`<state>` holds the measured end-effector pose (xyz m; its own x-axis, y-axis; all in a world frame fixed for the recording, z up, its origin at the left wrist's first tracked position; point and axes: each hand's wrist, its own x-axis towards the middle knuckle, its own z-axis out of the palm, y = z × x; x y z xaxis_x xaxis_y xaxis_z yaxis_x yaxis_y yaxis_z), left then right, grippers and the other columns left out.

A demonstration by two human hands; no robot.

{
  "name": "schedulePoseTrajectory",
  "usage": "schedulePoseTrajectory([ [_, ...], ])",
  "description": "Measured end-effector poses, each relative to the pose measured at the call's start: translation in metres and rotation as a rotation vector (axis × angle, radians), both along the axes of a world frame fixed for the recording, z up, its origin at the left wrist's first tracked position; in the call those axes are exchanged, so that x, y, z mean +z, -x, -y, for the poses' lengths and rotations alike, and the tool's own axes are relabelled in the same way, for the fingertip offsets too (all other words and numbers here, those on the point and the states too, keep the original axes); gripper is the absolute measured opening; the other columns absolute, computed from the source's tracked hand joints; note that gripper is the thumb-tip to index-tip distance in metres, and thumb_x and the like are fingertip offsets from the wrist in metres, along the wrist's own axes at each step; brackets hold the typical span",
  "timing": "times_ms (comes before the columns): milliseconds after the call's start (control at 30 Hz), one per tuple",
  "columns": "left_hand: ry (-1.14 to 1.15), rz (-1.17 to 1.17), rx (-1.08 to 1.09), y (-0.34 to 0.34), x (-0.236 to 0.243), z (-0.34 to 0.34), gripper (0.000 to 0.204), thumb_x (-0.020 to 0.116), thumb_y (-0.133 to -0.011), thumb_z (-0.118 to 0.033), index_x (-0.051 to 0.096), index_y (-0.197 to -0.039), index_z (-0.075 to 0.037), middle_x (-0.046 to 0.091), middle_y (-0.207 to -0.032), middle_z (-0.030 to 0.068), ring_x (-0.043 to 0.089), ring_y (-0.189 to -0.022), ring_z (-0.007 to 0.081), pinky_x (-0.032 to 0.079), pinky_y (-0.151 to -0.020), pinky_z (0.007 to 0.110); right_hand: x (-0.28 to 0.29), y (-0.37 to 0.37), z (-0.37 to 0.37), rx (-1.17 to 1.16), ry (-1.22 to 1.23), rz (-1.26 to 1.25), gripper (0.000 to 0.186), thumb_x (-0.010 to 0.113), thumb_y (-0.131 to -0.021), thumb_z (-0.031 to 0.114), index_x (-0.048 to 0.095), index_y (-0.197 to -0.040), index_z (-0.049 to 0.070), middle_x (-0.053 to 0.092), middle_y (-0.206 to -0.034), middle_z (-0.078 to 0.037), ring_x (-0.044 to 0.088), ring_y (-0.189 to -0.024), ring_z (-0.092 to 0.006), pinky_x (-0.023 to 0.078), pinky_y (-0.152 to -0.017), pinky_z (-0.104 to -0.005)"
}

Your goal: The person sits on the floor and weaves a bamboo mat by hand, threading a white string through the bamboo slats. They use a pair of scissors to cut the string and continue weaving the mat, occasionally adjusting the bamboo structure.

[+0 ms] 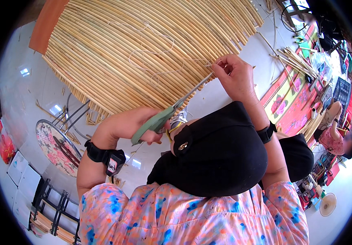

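My left hand (143, 120) is closed on the handles of green-handled scissors (161, 118), whose long blades point up and right to the near edge of a mat of pale bamboo sticks (118, 57). My right hand (233, 77) pinches a thin white thread (192, 60) at that edge, close to the blade tips. More of the thread lies loose and looped across the sticks. A reddish-brown board (41, 30) is along the mat's upper left end. Black clothing hides part of the space below my hands.
A floral-seated stool (49, 145) stands at the left, with black metal racks (53, 204) lower down. At the right are a floral red cloth (282, 102), bundles of bamboo sticks (298, 65) and a seated person (333, 143) in pink.
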<state>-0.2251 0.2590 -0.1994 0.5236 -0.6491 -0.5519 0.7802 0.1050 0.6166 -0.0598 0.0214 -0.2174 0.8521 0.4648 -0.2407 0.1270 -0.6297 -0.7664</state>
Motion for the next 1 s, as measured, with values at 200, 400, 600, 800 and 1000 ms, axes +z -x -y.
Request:
schedulePoseTrajectory([
  [200,0.02,-0.054,0.044,0.004,0.004,-0.01,0.041,0.068,-0.073,-0.021,0.057,-0.105,0.002,0.062,-0.078,0.0084,0.064,-0.069,0.0162,0.052,-0.062,0.029,-0.004,0.001,0.002,-0.007,-0.031,0.003,0.013,0.069,-0.078,0.01,0.064,-0.08,-0.002,0.062,-0.07,-0.008,0.058,-0.056,-0.0128,0.047,-0.054,-0.0273],
  [400,0.041,-0.074,0.043,-0.006,-0.001,0.003,0.038,0.067,-0.074,-0.02,0.057,-0.103,0.002,0.062,-0.074,0.0082,0.063,-0.065,0.0156,0.052,-0.059,0.028,-0.004,0.003,0.003,-0.029,-0.073,-0.018,0.011,0.07,-0.078,0.008,0.065,-0.079,-0.002,0.061,-0.07,-0.007,0.055,-0.055,-0.0103,0.045,-0.052,-0.0254],
  [600,-0.072,-0.049,0.004,-0.021,0.0,0.008,0.036,0.065,-0.073,-0.016,0.057,-0.102,0.003,0.061,-0.072,0.0065,0.061,-0.06,0.0133,0.05,-0.054,0.026,-0.005,0.005,0.004,0.004,-0.076,0.043,0.01,0.069,-0.078,0.007,0.065,-0.079,-0.002,0.06,-0.07,-0.007,0.055,-0.054,-0.0099,0.045,-0.051,-0.0251],
  [800,-0.167,0.014,0.027,-0.024,-0.001,0.015,0.031,0.063,-0.073,-0.006,0.057,-0.101,0.006,0.061,-0.072,0.0062,0.06,-0.057,0.012,0.05,-0.052,0.026,-0.007,0.006,0.006,0.024,-0.12,0.062,0.008,0.069,-0.077,0.005,0.065,-0.078,-0.002,0.06,-0.07,-0.006,0.055,-0.053,-0.0092,0.044,-0.049,-0.0243],
  [1000,-0.256,0.024,-0.005,-0.023,-0.001,0.016,0.033,0.066,-0.071,-0.005,0.059,-0.101,0.004,0.061,-0.077,0.0049,0.058,-0.069,0.011,0.05,-0.062,0.026,-0.006,0.005,0.01,0.043,-0.129,0.045,0.007,0.068,-0.077,0.005,0.064,-0.08,-0.001,0.059,-0.07,-0.005,0.054,-0.053,-0.0081,0.044,-0.049,-0.0235],
])
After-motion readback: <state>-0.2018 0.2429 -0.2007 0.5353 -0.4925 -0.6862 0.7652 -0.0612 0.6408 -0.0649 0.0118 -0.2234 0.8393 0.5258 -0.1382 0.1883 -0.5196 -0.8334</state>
